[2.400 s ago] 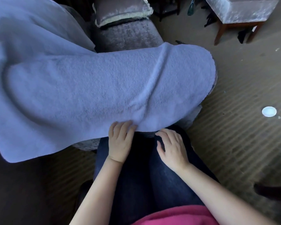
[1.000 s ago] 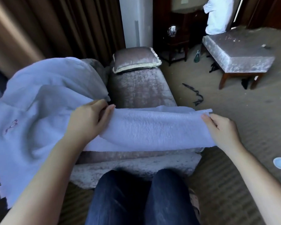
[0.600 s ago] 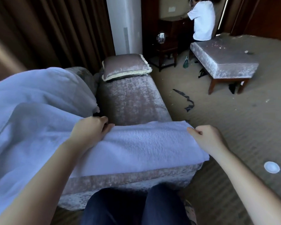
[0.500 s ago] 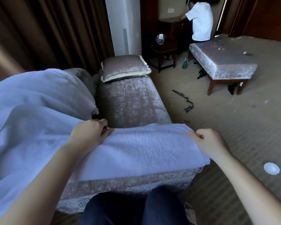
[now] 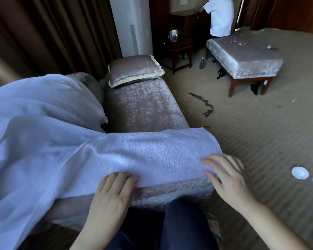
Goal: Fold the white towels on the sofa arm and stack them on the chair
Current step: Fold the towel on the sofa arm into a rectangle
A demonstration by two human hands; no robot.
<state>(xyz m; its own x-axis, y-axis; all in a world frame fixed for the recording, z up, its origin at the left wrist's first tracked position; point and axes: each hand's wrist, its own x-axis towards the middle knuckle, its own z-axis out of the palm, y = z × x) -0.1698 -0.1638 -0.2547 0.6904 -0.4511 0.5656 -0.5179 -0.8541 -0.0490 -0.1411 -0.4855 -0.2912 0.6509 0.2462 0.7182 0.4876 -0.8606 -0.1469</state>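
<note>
Your towel (image 5: 152,156) is white, the sofa (image 5: 143,109) mottled mauve, the carpet (image 5: 260,141) tan with stripes, your trousers (image 5: 184,228) dark blue.

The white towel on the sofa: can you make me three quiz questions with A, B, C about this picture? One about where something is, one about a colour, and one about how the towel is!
1. Where is the cushion?
A) on a shelf
B) at the far end of the sofa
C) in a box

2. What colour is the round disc on the carpet?
A) red
B) green
C) white

3. How is the towel lying?
A) spread across the sofa's near end
B) rolled into a ball
C) hanging from a hook

Answers:
1 B, it rests on the seat's far end.
2 C, it shows white against the brown carpet.
3 A, it lies flat over the sofa, with the left hand and the right hand at its near edge.
</note>
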